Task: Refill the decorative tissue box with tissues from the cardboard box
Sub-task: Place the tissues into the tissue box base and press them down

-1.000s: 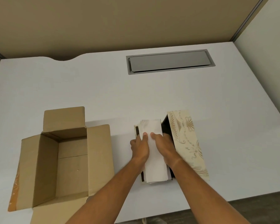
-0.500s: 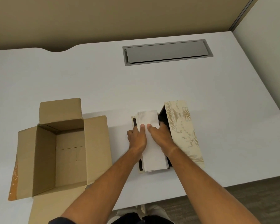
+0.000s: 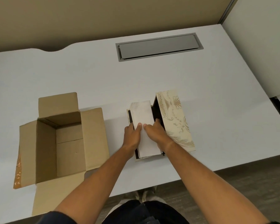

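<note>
A white stack of tissues (image 3: 142, 113) lies lengthwise in the dark open base of the decorative tissue box (image 3: 129, 114). Its cream lid with gold scrollwork (image 3: 174, 118) stands tilted open on the right side. My left hand (image 3: 132, 136) grips the stack's left edge, thumb on top. On the stack's right edge sits my right hand (image 3: 155, 132), thumb on top and fingers down between the stack and the lid. The brown cardboard box (image 3: 45, 143) stands open to the left, flaps spread, and looks empty inside.
All of this sits on a white desk (image 3: 217, 110) whose front edge runs just below the tissue box. A grey cable hatch (image 3: 158, 46) is set into the desk at the back. Beige and white partitions close off the back and right.
Both hands stay on the tissue stack in the tissue box, with hardly any shift. The camera has tilted down a little, so the whole scene sits slightly higher in view.
</note>
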Tool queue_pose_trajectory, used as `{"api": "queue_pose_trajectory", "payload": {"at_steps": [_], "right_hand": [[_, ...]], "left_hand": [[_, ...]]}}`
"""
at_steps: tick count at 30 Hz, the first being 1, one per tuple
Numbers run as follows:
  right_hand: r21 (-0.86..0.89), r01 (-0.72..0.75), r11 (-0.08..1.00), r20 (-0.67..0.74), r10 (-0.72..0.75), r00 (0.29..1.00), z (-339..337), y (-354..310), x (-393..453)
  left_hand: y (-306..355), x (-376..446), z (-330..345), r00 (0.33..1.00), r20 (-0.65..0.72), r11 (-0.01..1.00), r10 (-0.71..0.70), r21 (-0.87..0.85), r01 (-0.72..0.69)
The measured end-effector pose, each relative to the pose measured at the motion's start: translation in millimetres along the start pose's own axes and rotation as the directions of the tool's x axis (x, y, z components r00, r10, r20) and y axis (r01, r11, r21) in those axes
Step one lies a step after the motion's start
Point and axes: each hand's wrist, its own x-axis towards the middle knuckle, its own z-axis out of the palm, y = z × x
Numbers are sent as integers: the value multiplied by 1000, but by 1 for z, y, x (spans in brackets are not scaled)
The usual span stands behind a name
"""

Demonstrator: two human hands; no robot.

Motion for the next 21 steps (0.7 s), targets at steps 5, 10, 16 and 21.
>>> {"api": "queue_pose_trajectory", "payload": {"at_steps": [5, 10, 16, 21], "right_hand": [[16, -37, 999, 1, 37, 999, -1, 2, -1], [-10, -26, 1000, 4, 26, 1000, 0, 4, -1], [-22, -33, 999, -11, 33, 999, 0, 8, -1], [-53, -56, 997, 3, 56, 998, -2, 7, 2]], "left_hand": [[-2, -6, 4, 1000, 27, 1000, -3, -13, 3], [-1, -7, 7, 999, 18, 999, -35, 21, 34], [1, -9, 9, 998, 15, 998, -64, 27, 63], [2, -9, 8, 997, 9, 996, -73, 51, 72]]}}
